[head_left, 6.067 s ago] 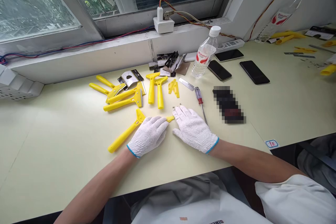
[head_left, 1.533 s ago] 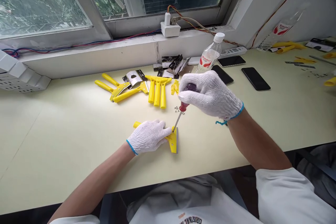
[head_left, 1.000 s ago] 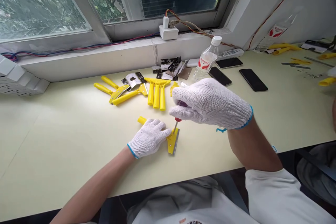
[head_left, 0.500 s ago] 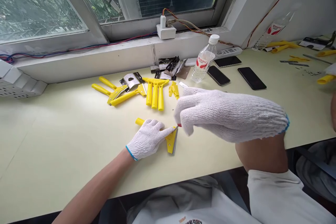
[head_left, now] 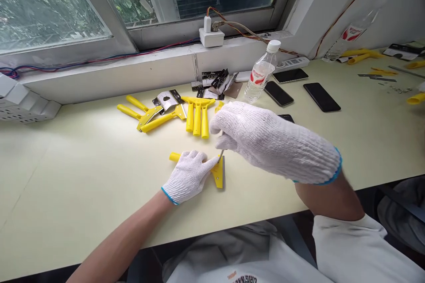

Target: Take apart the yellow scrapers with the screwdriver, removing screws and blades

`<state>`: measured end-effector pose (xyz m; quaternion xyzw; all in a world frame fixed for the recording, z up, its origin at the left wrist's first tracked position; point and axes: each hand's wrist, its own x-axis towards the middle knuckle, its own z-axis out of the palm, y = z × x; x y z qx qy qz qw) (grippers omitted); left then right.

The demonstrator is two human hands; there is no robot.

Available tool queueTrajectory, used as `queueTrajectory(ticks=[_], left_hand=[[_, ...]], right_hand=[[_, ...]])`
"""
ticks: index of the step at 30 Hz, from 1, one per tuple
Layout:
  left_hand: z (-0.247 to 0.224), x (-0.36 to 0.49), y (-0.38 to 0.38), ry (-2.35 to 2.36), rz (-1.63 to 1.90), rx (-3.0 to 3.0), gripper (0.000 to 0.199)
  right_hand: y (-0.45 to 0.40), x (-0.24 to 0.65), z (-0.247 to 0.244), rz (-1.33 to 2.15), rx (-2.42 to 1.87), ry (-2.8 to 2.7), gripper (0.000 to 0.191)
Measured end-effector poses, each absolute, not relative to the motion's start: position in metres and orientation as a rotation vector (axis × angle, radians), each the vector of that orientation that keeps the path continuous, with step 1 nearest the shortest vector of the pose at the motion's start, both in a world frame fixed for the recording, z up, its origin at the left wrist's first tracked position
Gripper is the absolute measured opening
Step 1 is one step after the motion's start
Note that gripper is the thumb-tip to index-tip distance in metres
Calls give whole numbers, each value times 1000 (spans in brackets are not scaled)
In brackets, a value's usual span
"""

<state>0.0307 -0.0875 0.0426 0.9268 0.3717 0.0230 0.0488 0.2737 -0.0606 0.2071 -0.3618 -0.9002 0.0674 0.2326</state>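
My left hand (head_left: 190, 173), in a white knit glove, presses a yellow scraper (head_left: 218, 176) flat to the table, fingers wrapped over its handle. The scraper's head has a metal blade along its right edge and a screw near its lower end. Above its upper end my gloved right hand (head_left: 262, 139) is closed around a screwdriver (head_left: 221, 155). Only the thin metal shaft shows, tilted, with its tip down at the scraper head; the glove hides the handle.
Yellow scrapers (head_left: 159, 119) and upright-lying yellow handles (head_left: 197, 117) lie behind my hands. Black-and-white packaging (head_left: 215, 83), a water bottle (head_left: 262, 73) and phones (head_left: 321, 97) are farther back. Loose blades (head_left: 376, 77) and small hardware lie at the right. A white block stack (head_left: 23, 101) stands left.
My right hand has turned at the wrist and shifted left, bringing the screwdriver shaft more upright. The left hand still holds the scraper, which has swung slightly. The view has shifted a little.
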Motion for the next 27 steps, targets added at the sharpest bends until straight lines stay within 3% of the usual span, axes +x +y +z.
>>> queueTrajectory(ticks=[7,10,13,15,20,27], left_hand=[[42,30,-87,1134,82,2820,56],[42,30,-87,1131,82,2822,52],[42,30,-87,1132,86,2822,52],[41,30,-87,1140,85,2821,54],[40,29,-86,1119,111,2817,54],[38,29,-88,1140,140,2847,58]], right_hand=[[-53,289,223,631,-728,-2526,22],[-54,278,216,386,-989,-2380,23],[-58,268,206,75,-1340,-2167,39],[-62,267,205,24,-1365,-2185,39],[-67,280,219,123,-847,-2623,18],[-51,294,214,570,-481,-2525,26]])
